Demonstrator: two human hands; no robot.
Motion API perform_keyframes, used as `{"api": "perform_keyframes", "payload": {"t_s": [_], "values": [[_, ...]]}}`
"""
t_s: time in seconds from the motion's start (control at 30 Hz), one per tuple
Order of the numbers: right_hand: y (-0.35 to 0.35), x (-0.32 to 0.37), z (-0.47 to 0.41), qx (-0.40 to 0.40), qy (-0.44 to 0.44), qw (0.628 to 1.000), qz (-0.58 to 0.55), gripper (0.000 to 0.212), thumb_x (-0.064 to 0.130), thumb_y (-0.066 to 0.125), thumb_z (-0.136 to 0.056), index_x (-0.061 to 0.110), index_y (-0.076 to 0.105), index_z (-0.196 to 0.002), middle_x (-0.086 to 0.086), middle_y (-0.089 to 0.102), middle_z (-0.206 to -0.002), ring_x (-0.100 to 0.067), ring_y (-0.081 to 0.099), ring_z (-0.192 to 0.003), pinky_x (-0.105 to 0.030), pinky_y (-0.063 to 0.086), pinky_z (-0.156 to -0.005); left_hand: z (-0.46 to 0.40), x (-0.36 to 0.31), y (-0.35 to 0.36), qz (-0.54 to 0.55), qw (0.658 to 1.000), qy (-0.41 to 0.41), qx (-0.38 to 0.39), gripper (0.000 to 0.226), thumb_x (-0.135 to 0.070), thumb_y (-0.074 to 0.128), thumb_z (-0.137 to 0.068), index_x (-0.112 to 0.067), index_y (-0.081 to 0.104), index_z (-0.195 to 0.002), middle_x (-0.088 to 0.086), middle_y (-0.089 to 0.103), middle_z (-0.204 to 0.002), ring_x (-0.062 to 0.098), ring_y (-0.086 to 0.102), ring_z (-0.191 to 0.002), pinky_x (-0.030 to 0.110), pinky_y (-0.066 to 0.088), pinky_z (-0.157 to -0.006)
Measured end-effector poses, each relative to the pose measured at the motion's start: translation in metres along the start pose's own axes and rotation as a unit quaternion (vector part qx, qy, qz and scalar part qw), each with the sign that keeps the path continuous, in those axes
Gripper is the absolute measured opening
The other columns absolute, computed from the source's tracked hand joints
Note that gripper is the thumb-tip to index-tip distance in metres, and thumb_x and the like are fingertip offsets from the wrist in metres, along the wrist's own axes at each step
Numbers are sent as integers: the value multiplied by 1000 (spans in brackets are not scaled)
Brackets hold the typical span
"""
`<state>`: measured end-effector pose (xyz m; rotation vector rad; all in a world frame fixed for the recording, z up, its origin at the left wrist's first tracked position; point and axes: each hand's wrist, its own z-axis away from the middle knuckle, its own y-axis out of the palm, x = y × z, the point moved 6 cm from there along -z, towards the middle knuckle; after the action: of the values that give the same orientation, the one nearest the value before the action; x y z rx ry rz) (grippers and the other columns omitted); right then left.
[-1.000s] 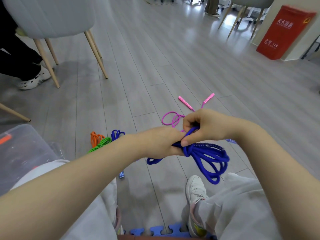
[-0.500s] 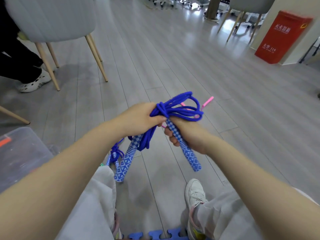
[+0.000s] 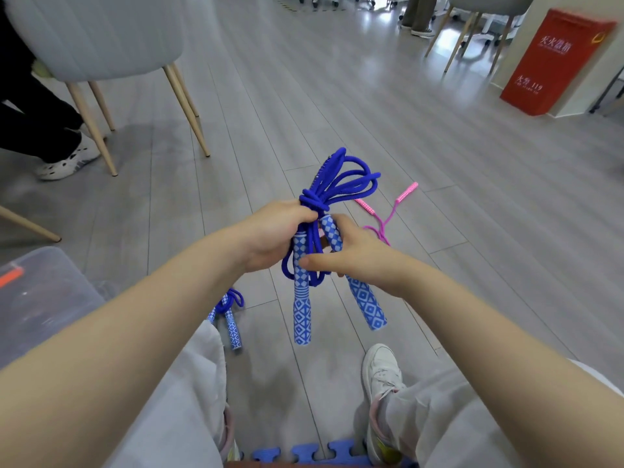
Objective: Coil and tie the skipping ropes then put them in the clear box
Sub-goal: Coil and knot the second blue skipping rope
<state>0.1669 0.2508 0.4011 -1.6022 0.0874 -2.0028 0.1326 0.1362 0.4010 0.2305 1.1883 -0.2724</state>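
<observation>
A blue skipping rope (image 3: 337,179) is bundled into loops with a knot wound round its middle, held upright in front of me. My left hand (image 3: 273,231) grips the bundle just below the knot. Its two blue-and-white patterned handles (image 3: 302,309) hang down. My right hand (image 3: 354,255) holds the right handle near its top, thumb stretched across toward the left one. The clear box (image 3: 44,298) stands on the floor at the lower left. A pink skipping rope (image 3: 385,221) lies loose on the floor behind my right hand.
A second coiled blue rope (image 3: 229,312) lies on the floor by my left knee. A grey chair (image 3: 101,38) with wooden legs and a seated person's shoe (image 3: 64,163) are at the upper left. A red cabinet (image 3: 553,59) stands far right. Blue foam mat (image 3: 304,454) lies underfoot.
The blue bundle has turned more upright, its loops now pointing up. The handles hang straighter. My right hand shifted its hold on the right handle, thumb reaching left.
</observation>
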Motion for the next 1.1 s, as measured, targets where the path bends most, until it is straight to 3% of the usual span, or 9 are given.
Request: {"api": "perform_keyframes", "payload": {"t_s": [0.07, 0.17, 0.23, 0.4, 0.57, 0.63, 0.77, 0.9, 1.1], "values": [[-5, -8, -3, -16, 23, 1000, 15, 50, 20, 77, -77, 22, 48, -118, 4, 65, -90, -7, 60, -69, -21, 49, -59, 3, -1, 3, 9, 1000, -1, 20, 31, 3, 40, -94, 8, 55, -121, 33, 61, -118, 38, 64, -99, 54, 49, -98], [-15, -9, -5, -21, 30, 999, 8, 28, 11, 69, -76, 13, 57, -102, -4, 64, -84, -15, 56, -68, -27, 50, -61, 5, -5, 7, 33, 998, 5, 55, 37, 10, 35, -91, 13, 51, -124, 37, 55, -124, 44, 59, -105, 56, 46, -100], [-21, -7, -3, -3, 25, 1000, -19, 14, 8, 66, -80, 13, 58, -91, -1, 61, -75, -14, 53, -65, -25, 47, -58, 6, -9, 11, 47, 995, 4, 84, 41, 13, 32, -89, 13, 49, -126, 35, 58, -121, 40, 60, -102, 51, 49, -98], [-32, -8, 0, -8, 30, 999, -43, 24, 7, 64, -79, 9, 60, -103, -5, 63, -84, -17, 54, -73, -32, 45, -67, 10, -14, 16, 82, 988, 2, 131, 49, 16, 27, -82, 9, 53, -124, 25, 62, -107, 35, 62, -94, 41, 56, -89], [-28, -11, 0, 16, 45, 997, -56, 27, -3, 58, -81, 10, 57, -105, -8, 65, -89, -18, 58, -75, -28, 47, -62, 10, -8, 22, 104, 988, -10, 111, 53, 18, 25, -78, 11, 53, -123, 25, 62, -105, 32, 65, -88, 38, 58, -78], [-25, -11, -1, 5, 37, 998, -50, 29, -3, 56, -83, 11, 57, -108, -6, 66, -89, -16, 59, -72, -25, 49, -60, 11, -8, 21, 139, 984, -24, 109, 54, 17, 23, -76, 8, 55, -119, 24, 63, -105, 34, 65, -90, 39, 59, -80], [-18, -10, -2, -17, 18, 998, -52, 16, 2, 56, -82, 14, 56, -92, -2, 58, -72, -17, 51, -64, -27, 45, -57, 6, -8, 11, 198, 977, -46, 67, 56, 16, 17, -74, 2, 60, -107, 21, 62, -102, 34, 61, -96, 43, 55, -90], [-9, -12, -2, 0, 18, 995, -97, 9, 4, 60, -83, 9, 58, -91, -7, 59, -73, -20, 49, -68, -26, 42, -55, 3, -5, 9, 268, 962, -42, 29, 56, 15, 12, -75, 0, 56, -107, 23, 55, -115, 38, 55, -103, 48, 50, -93], [-3, -13, -3, 22, 28, 985, -168, 11, 5, 63, -86, 7, 61, -97, 0, 60, -73, -9, 50, -59, -21, 38, -49, 2, -3, 3, 327, 944, -37, -5, 57, 15, 14, -77, -5, 52, -114, 25, 55, -128, 36, 57, -102, 45, 52, -90]]}}
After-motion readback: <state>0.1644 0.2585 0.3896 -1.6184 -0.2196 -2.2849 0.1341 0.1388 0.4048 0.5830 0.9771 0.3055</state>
